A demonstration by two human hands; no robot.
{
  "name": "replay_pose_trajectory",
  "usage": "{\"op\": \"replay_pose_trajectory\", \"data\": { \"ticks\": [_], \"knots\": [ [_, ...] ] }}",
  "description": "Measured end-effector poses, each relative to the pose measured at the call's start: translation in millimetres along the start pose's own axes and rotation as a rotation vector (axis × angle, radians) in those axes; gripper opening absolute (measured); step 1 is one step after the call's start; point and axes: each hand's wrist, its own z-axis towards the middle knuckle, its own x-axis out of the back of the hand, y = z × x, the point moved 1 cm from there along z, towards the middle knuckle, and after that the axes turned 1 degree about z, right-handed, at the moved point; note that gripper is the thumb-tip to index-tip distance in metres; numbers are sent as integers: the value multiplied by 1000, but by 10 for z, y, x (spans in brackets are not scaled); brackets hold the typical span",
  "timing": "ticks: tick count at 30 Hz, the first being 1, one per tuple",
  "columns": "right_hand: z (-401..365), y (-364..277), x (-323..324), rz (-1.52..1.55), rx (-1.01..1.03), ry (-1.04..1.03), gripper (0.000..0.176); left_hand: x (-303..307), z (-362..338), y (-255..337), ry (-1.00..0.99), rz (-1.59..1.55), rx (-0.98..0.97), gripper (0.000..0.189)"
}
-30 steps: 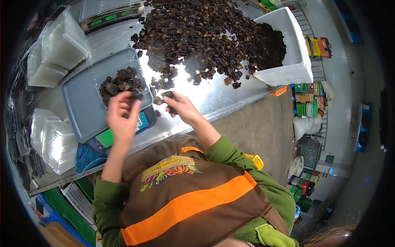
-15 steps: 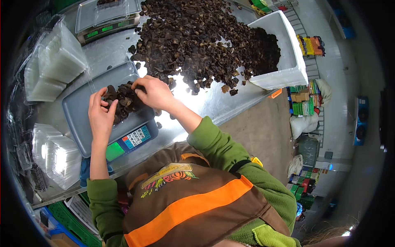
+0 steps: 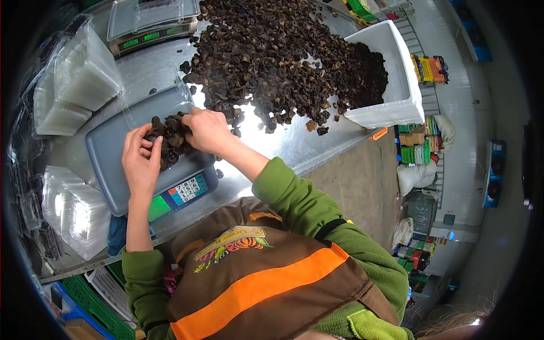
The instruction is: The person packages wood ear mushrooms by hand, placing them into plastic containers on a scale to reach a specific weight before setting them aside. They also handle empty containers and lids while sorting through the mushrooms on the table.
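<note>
A heap of dark wood ear mushrooms (image 3: 173,148) sits in a clear plastic tray on a grey weighing scale (image 3: 107,158) with a green display. My left hand (image 3: 141,161) curls around the left side of this heap, thumb and fingers closed on some mushrooms. From the right, my right hand (image 3: 207,131) reaches over the tray, its fingers bent down and pressed into the mushrooms; the fingertips are partly hidden. The tray's clear lid (image 3: 133,107) stands open behind my hands, over the scale's far side.
Loose mushrooms (image 3: 266,62) cover the metal table (image 3: 317,141) ahead, spilling from a white foam box (image 3: 391,107) on its side. Stacked clear trays (image 3: 85,68) and more trays (image 3: 76,209) line the left. A second scale (image 3: 150,37) stands at the back; green crates (image 3: 90,306) sit below.
My right hand has drawn its fingers closer together and lower over the heap. My left hand has closed further around the mushrooms. The view has shifted slightly.
</note>
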Motion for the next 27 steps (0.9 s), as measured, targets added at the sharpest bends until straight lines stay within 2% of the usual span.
{"op": "replay_pose_trajectory", "data": {
  "ticks": [4,14,17,23,27],
  "knots": [
    [-23,-37,85,110,-16,32,21,-25,-17,23,-17,-2,-6,27],
    [-26,5,16,45,-45,-69,28,-35,-71,39,-28,9,-39,21],
    [-40,-19,37,131,-51,-41,29,-84,-95,43,-41,30,-84,20],
    [-21,-29,-52,75,-65,12,22,-128,-127,52,-77,19,-99,19],
    [-69,-23,-26,187,-83,76,16,-103,-124,38,-80,18,-96,19]
  ]
}}
